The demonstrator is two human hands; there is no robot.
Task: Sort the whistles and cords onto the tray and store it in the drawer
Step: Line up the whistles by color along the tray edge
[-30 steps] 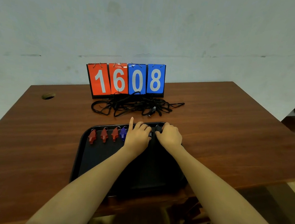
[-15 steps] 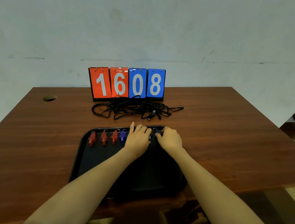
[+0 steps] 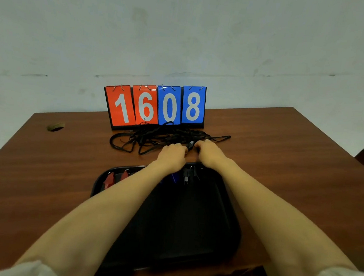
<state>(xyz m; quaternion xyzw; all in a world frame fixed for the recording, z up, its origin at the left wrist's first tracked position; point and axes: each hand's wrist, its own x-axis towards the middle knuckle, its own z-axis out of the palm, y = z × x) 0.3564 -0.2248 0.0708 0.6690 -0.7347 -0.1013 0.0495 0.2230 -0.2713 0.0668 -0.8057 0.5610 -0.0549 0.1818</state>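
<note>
A: Where are the hands?

B: Centre of the frame, past the far rim of the black tray (image 3: pixel 225 208). The left hand (image 3: pixel 172 155) and right hand (image 3: pixel 208 152) sit close together at the near edge of the black cords (image 3: pixel 155 135), fingers curled around a small dark clip (image 3: pixel 190 144) between them (whether they truly pinch it, I cannot tell).

A: And the whistles?

B: Along the tray's far edge: red whistles (image 3: pixel 109 179) at left, a blue whistle (image 3: pixel 174 177) and a dark whistle (image 3: pixel 187 175) near the middle, partly hidden by the left forearm.

A: Behind the cords?

B: A scoreboard (image 3: pixel 155 106) reading 1608, standing on the wooden counter (image 3: pixel 284 159).
</note>
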